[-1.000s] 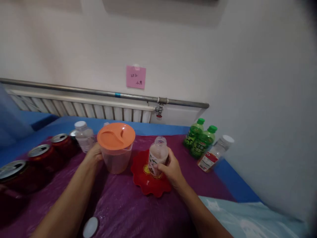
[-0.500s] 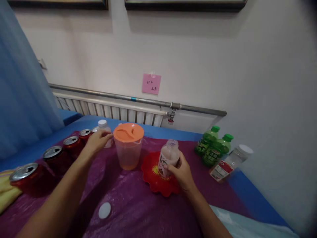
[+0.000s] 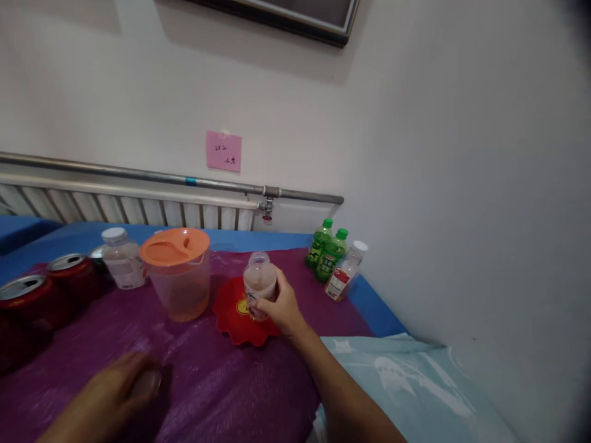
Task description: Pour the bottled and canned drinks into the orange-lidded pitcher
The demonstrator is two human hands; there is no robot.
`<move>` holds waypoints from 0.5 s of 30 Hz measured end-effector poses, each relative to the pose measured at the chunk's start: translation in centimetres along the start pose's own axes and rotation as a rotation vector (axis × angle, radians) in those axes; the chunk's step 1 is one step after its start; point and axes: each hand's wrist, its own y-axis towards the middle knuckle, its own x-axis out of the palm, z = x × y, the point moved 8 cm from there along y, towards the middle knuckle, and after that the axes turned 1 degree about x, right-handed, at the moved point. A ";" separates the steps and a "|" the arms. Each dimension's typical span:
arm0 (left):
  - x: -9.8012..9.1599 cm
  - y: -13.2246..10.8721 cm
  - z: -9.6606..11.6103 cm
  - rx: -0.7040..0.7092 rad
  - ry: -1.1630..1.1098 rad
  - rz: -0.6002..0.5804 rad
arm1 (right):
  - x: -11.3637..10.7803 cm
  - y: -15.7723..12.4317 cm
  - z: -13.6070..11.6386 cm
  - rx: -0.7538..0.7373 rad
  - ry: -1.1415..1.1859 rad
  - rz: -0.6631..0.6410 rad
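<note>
My right hand (image 3: 285, 307) curls round the uncapped bottle (image 3: 259, 280) over the red plate (image 3: 240, 336), while my blurred left hand (image 3: 108, 391), grip unclear, meets the cap (image 3: 146, 384); a careless tilt could spill the bottle.

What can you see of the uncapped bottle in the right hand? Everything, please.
The bottle is clear, apparently plastic, with a short, narrower open neck and no cap on. Its body looks pale, milky pink, with dark printed marks lower down; whether the pale tone is contents or label is unclear. It stands roughly upright at the red scalloped dish; base contact can't be confirmed. The right hand grips it from the right, thumb across the front.
</note>
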 end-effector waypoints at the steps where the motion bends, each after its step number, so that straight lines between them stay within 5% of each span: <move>1: -1.5 0.3 1.0 -0.056 -0.148 0.072 | 0.3 -0.4 -0.4 -0.016 -0.044 -0.024; 4: -3.6 0.9 6.6 -0.133 -0.593 0.083 | 1.6 -1.9 -1.6 -0.098 -0.217 -0.095; 8: -5.3 1.4 14.0 0.019 -0.817 0.227 | 3.3 -3.7 -3.1 -0.219 -0.369 -0.195; 15: -5.2 2.1 16.2 0.142 -0.540 0.262 | 3.6 -4.2 -4.5 -0.367 -0.496 -0.229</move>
